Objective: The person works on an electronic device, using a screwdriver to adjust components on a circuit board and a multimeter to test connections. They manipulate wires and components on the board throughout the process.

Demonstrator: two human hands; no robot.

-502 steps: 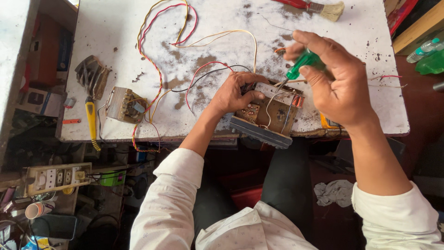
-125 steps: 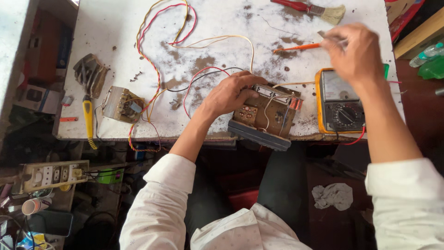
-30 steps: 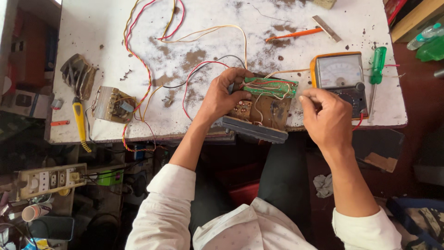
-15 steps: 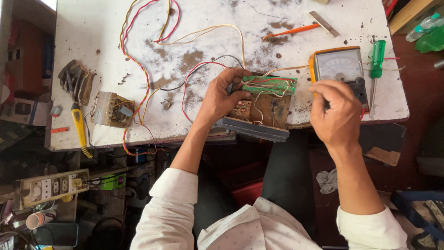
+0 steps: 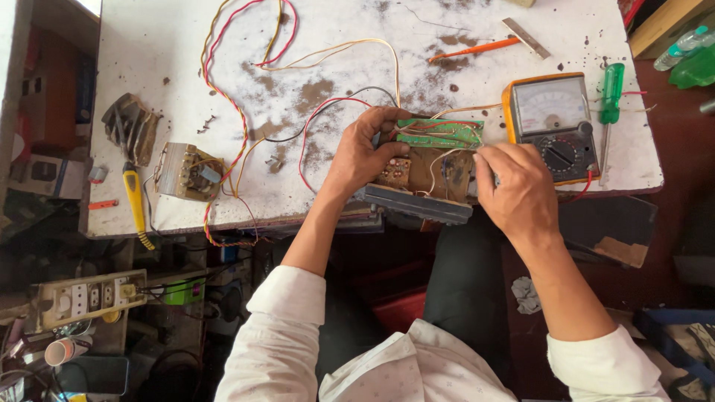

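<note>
Gripping the circuit assembly (image 5: 428,167) at the near edge of the white worktable (image 5: 477,30), the person's left hand (image 5: 365,152) wraps its fingers over the top left corner, thumb against the side. The assembly is a brown board with a green board (image 5: 439,132) stacked at its far edge and a dark bar (image 5: 417,205) along the near edge, which overhangs the table. The right hand (image 5: 521,190) rests against the assembly's right side with its fingers curled inward; whether it pinches a wire or only touches the board I cannot tell, since the knuckles cover the fingertips.

Just right of that hand lies an orange-cased meter (image 5: 551,123) with a dial, its lower left corner hidden behind the hand. A green-handled screwdriver (image 5: 611,89) lies beside the meter, and an orange pencil-like stick (image 5: 473,50) lies farther back. Red, yellow and black wires (image 5: 231,104) loop across the table toward a small transformer (image 5: 186,173) on the left, well apart from the hands. A yellow-handled tool (image 5: 135,205) hangs over the left edge.

Below the table a power strip (image 5: 89,296) sits on a cluttered shelf, where most things are too dark to make out. Green bottles (image 5: 689,59) at the upper right are cut off by the frame.
</note>
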